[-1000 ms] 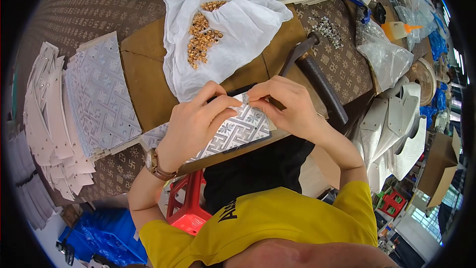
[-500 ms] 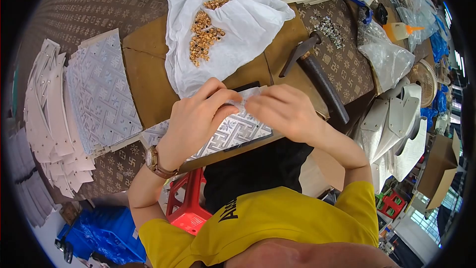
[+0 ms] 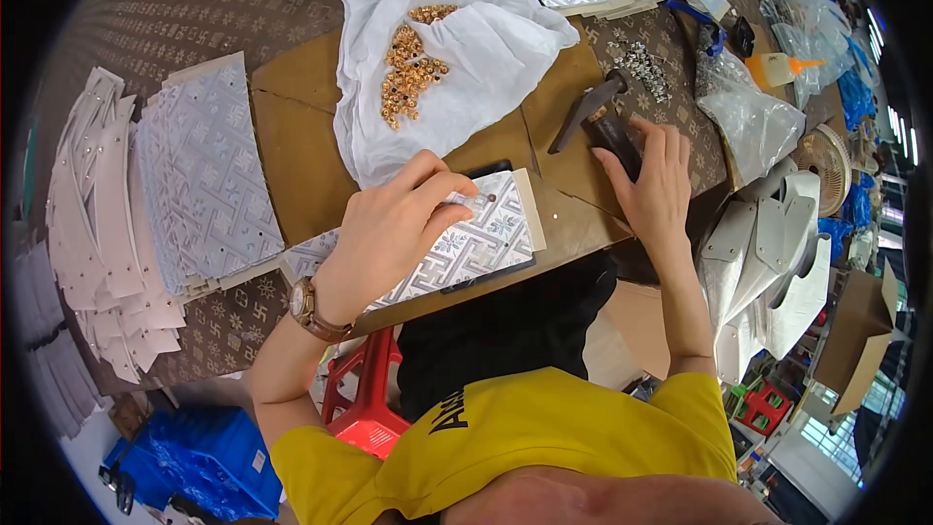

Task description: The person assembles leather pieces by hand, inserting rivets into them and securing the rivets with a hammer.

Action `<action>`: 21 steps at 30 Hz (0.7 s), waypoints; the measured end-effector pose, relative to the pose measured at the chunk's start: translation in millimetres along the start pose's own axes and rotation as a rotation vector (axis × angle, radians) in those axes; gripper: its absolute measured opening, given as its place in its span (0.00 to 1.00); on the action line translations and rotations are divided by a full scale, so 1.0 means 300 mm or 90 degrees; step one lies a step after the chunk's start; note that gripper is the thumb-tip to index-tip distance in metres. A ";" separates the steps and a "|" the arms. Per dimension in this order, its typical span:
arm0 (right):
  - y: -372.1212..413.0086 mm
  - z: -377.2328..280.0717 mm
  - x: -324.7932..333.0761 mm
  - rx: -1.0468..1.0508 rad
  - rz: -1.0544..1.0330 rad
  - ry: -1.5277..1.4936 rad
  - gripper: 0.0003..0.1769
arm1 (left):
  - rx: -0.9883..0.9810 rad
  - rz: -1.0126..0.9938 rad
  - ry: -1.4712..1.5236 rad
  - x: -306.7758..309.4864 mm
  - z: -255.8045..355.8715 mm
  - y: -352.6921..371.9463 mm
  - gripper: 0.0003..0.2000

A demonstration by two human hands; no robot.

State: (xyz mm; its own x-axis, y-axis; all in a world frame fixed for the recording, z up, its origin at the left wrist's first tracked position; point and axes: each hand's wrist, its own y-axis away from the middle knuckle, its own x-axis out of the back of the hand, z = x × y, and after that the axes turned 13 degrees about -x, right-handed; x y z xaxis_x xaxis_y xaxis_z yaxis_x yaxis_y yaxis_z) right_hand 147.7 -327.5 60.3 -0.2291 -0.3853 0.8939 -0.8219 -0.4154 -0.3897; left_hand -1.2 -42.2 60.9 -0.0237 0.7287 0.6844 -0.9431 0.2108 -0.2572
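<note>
Across the worktop (image 3: 209,24), left hand (image 3: 389,219) curls over the panel (image 3: 481,241), likely steadying it, fingers' pinch unclear; right hand (image 3: 659,180), fingers spread, straddles the hammer (image 3: 612,131), handily close.

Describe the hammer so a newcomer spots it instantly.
Find the crumpled white sheet holding golden pieces. Right of it in the picture, by the right hand, lies the hammer. Its dark head and thick handle set it apart from the small silvery bits beyond.

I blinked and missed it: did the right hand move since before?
Yes. Against the brown board, the right hand went rightward, from the patterned piece to the hammer.
</note>
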 end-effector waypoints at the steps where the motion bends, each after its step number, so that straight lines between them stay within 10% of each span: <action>1: 0.003 0.009 -0.007 -0.042 -0.037 0.002 0.14 | 0.005 -0.001 0.004 -0.001 0.000 0.001 0.08; 7: 0.016 0.014 0.136 -0.073 -0.130 -0.025 0.16 | 0.016 0.013 0.017 -0.010 -0.011 0.003 0.09; 10: 0.130 0.010 0.298 -0.303 -0.270 -0.411 0.15 | 0.040 0.003 0.031 -0.004 -0.005 0.000 0.09; 12: 0.178 0.043 0.335 -0.804 -0.672 -0.441 0.12 | 0.044 -0.005 0.036 -0.004 -0.006 -0.007 0.09; 13: 0.176 0.007 0.299 -0.804 -0.671 -0.443 0.12 | 0.045 -0.001 0.037 -0.006 -0.007 -0.007 0.09; 15: 0.168 -0.087 0.187 -0.096 -0.434 -0.410 0.13 | 0.044 0.010 0.032 -0.006 -0.007 -0.004 0.10; 21: 0.078 -0.103 0.143 -0.138 -0.325 -0.245 0.12 | 0.039 0.004 0.042 -0.007 -0.008 0.020 0.10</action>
State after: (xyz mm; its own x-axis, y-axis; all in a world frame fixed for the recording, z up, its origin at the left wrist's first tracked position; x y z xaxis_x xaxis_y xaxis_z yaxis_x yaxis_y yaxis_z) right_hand 102.6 -328.4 96.5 0.3851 -0.4672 0.7959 -0.8731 -0.4637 0.1502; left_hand -6.1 -41.1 56.3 -0.0104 0.7717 0.6359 -0.9616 0.1668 -0.2181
